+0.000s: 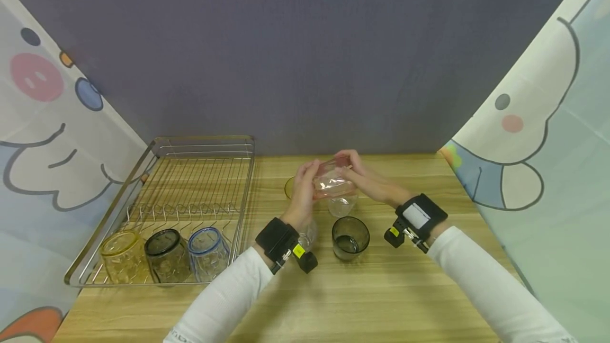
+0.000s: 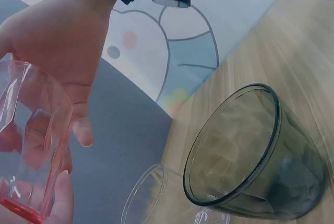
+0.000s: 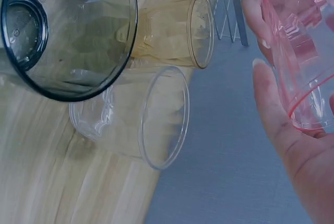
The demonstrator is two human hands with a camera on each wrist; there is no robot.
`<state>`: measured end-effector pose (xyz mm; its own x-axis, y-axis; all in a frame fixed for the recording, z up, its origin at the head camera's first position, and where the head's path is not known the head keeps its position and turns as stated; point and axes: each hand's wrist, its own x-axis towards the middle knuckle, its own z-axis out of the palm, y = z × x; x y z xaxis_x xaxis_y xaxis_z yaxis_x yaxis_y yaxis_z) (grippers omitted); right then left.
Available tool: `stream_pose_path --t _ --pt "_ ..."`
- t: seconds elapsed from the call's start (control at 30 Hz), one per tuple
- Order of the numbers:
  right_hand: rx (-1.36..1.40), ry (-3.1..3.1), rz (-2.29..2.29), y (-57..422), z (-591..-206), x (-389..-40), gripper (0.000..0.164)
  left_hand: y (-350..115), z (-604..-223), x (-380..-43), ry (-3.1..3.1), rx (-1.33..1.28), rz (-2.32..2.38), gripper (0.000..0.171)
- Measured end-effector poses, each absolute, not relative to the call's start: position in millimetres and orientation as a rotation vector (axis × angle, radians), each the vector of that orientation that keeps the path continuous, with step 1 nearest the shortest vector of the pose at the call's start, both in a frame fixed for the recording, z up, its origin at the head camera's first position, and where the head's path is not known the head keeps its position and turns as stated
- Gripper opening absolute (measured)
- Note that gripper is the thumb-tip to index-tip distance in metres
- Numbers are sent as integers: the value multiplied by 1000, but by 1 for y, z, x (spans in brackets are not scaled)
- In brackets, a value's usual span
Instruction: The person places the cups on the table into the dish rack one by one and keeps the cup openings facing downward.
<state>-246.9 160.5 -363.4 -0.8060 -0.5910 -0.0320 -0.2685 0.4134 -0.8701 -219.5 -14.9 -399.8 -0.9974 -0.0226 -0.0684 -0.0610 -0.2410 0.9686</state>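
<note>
Both hands hold a pink-tinted transparent cup [image 1: 330, 180] on its side above the table, near the back wall. My left hand [image 1: 301, 195] grips its left end, with the thumb along the side. At the other end, the right hand [image 1: 369, 181] has its fingers and thumb round the cup. In the right wrist view, the cup's red rim lies by the right palm [image 3: 300, 156]. Below the hands stand a clear cup [image 1: 341, 208], a dark grey cup [image 1: 350, 250] and an amber cup [image 3: 167, 31], the last mostly hidden by the left hand in the head view.
Another clear cup [image 1: 308, 234] stands partly behind the left wrist. A metal wire rack in a tray [image 1: 249, 195] lies at left, with a yellow cup [image 1: 125, 263], a grey cup [image 1: 169, 262] and a blue-rimmed cup [image 1: 209, 261] along its front. A dark wall [image 1: 295, 68] bounds the back.
</note>
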Motion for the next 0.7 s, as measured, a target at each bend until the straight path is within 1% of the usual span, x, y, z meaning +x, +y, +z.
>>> stream_pose_path --t 0.1,0.27,0.53,0.7 --pt "-732 2325 -1365 158 -364 -248 54 -18 -399 -220 1924 -127 2448 31" --pt "-732 2340 -1372 162 -363 -251 57 -27 -395 -221 1926 -87 2451 31" --pt "-720 2380 -1473 179 -357 -260 58 -42 -387 -224 1963 -76 2440 38" --pt "-690 2402 -1513 190 -353 -264 59 -47 -383 -223 1968 -128 2417 37"
